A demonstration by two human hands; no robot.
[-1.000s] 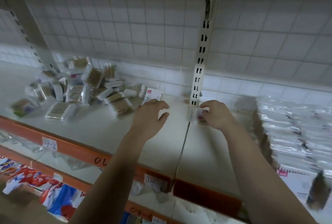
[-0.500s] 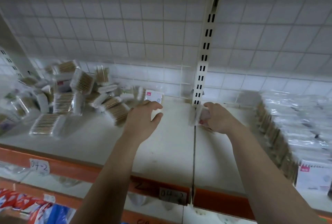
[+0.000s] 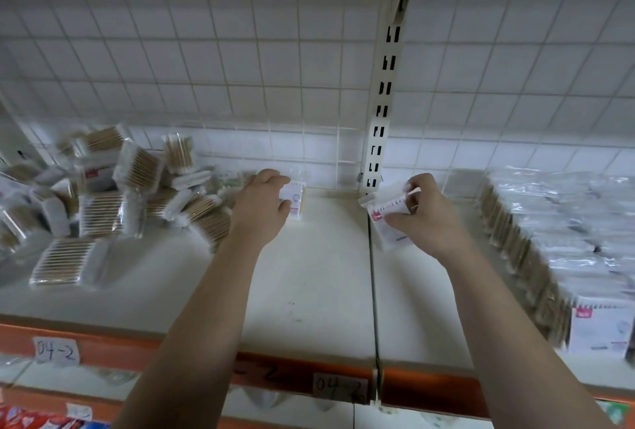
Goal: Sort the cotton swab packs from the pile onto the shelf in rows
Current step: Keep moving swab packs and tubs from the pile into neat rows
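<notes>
On the head view, my only one, the left hand [image 3: 264,201] is curled over a white-faced pack [image 3: 294,200] at the right edge of the pile [image 3: 103,195], fingers across its top and thumb on its printed face. The pack stands on the shelf [image 3: 309,291] close to the back grid. The right hand [image 3: 422,212] pinches a tilted pack [image 3: 385,219] between thumb and fingertips, just beside the foot of the slotted upright [image 3: 381,119] and over the seam [image 3: 372,291] between the two shelf boards. I cannot tell whether its lower corner touches the board. Well to the right, the standing rows [image 3: 549,239] run from the back wall toward the orange rail [image 3: 429,384], label faces forward. A handwritten label [image 3: 55,351] hangs on the rail at the left. I judge the step in hand to be carrying these two packs over to the rows. To do it well, I would square the tilted pack in the fingers first, since the crinkly wrap looks slippery. I would then lift the left pack straight up so it does not drag its neighbours off the heap. Each pack should go down upright against the last one in its row, face matching, without knocking that row over.
</notes>
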